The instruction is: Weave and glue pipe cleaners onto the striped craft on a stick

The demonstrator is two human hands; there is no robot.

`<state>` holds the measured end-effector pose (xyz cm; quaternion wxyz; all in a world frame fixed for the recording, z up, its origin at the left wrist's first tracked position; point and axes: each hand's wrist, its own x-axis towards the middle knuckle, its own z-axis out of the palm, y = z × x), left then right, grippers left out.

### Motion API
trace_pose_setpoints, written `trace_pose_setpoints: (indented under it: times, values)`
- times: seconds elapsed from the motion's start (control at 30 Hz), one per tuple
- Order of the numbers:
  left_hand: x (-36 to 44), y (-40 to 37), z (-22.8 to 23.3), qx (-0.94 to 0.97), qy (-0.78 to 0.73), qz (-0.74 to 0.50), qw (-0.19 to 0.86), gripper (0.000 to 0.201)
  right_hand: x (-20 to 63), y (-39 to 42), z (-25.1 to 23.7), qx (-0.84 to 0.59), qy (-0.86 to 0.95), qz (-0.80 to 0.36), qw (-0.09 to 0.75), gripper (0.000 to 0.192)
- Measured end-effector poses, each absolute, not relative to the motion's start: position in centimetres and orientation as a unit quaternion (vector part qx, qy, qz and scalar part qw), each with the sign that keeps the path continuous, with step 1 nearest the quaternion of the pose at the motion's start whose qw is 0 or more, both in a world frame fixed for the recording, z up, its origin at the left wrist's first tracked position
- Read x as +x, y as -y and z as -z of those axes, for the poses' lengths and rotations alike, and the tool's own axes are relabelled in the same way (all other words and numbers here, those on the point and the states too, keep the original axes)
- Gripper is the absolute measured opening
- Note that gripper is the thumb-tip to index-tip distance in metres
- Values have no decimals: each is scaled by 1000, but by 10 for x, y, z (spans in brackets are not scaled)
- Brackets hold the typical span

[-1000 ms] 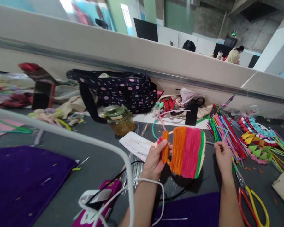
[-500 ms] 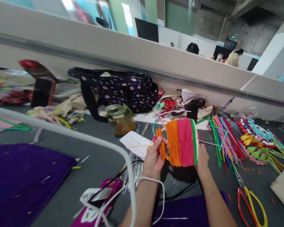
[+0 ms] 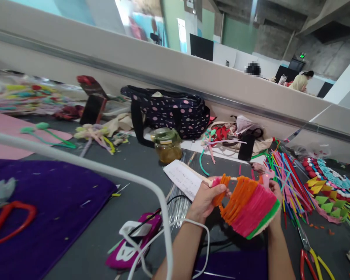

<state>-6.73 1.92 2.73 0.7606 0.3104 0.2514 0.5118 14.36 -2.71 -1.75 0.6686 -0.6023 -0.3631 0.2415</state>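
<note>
Woven panel (image 3: 249, 208): head view; a striped piece of fuzzy stems, orange then pink, with a green band and a cream edge; held tilted above the bench (image 3: 140, 186) between both hands, low and right of centre.
Left hand (image 3: 205, 198): fingers closed around a bunch of orange stem ends (image 3: 220, 190) at the panel's left edge, thumb over them.
Right hand (image 3: 275, 194): mostly hidden behind the panel's far right edge; fingertips show over the top near a pink stem; it supports the panel, but whether the fingers are curled or spread cannot be told.
Paper slip (image 3: 185, 179): white, printed, lying on the bench just beyond the left hand.
Glass jar (image 3: 167, 146): green lid, amber contents, standing behind the slip.
Spotted bag (image 3: 170, 112): dark with pink dots, against the low wall behind the jar.
Loose stems (image 3: 282, 179): a many-coloured bundle fanned on the bench just right of the panel.
Scissors (image 3: 312, 260): red and yellow handles, at the lower right, near the right forearm.
Purple cloth (image 3: 46, 210): covers the bench at the left, well apart from the hands.
White cable (image 3: 111, 171): arcs across the foreground, close to the camera.
</note>
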Motion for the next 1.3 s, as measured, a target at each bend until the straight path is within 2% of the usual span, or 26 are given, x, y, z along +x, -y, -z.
trace_pose_setpoints:
  times: [0.13,0.23,0.3,0.43,0.53,0.7,0.93,1.17,1.3]
  values:
    - [-70,-18,-20,365,-186,-485,773,36,152,46,-13,-538,323,-325,707,50]
    - [-71,-17,-14,374,-138,-489,776,35,153,59,-29,-476,345,-335,736,42]
    - [-70,-17,-12,378,-113,-496,774,34,152,65,-35,-450,359,-338,745,43]
    - [-69,-18,-10,393,-84,-487,775,29,144,73,-39,-482,365,-290,742,34]
    - [-69,-19,-9,404,-59,-477,778,25,140,80,-39,-513,377,-262,725,27]
    - [-70,-19,-5,432,-19,-444,785,22,139,93,-41,-523,423,-304,675,22]
    - [-71,-19,-9,455,-40,-422,783,28,147,105,-41,-574,472,-269,613,14]
    - [-71,-20,-7,454,-52,-410,789,31,161,115,-23,-538,519,-334,574,26]
    - [-71,-20,-4,453,-42,-400,796,30,159,114,-22,-552,510,-324,575,30]
